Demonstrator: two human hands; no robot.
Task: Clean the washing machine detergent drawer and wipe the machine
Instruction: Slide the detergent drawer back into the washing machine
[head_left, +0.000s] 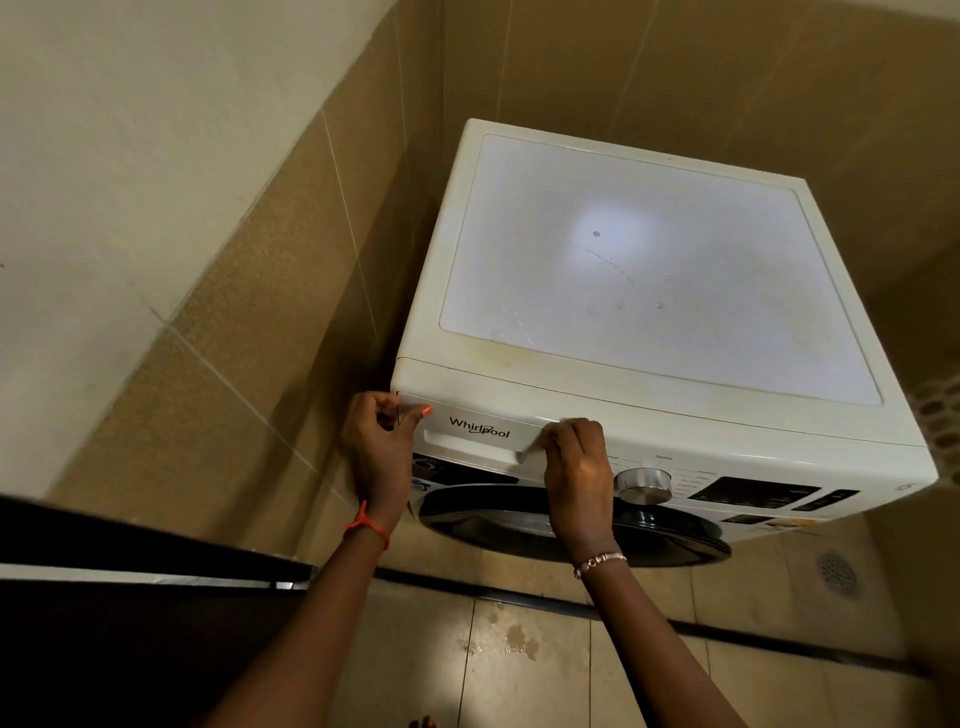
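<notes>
Left hand (379, 441): fingers (382, 410) curled round the drawer's left end, thumb on its front.
Right hand (574, 467): fingers curled on the drawer's right end, tips hidden.
Detergent drawer (478, 428): one, between both hands' fingers, long axis left-right, front facing the person; whether ajar is unclear.
Knob (644, 485): one, just right of the right fingers.
Washing machine (660, 270): one, top beyond the fingers.

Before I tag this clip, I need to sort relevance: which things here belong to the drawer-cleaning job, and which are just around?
Job: detergent drawer, washing machine, left hand, right hand.
Just around: floor drain, tiled wall, wet floor patch.
</notes>
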